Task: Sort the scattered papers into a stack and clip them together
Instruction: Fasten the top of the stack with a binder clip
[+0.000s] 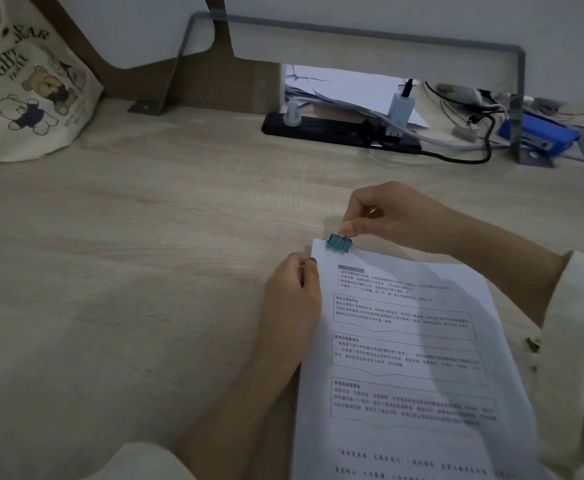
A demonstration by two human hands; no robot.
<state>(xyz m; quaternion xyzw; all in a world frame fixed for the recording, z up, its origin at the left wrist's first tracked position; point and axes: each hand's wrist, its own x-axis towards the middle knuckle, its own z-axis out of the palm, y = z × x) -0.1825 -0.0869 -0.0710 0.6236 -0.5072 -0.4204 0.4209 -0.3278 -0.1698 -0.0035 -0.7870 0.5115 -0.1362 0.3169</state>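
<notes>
Desk (145, 237), paper stack (404, 358) lengthwise, clip (339, 242) farthest

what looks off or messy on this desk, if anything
The clipped stack of papers looks tidy, with the teal clip on its top left corner. Behind the power strip, loose sheets lie jumbled at angles, and cables tangle to the right.
</notes>
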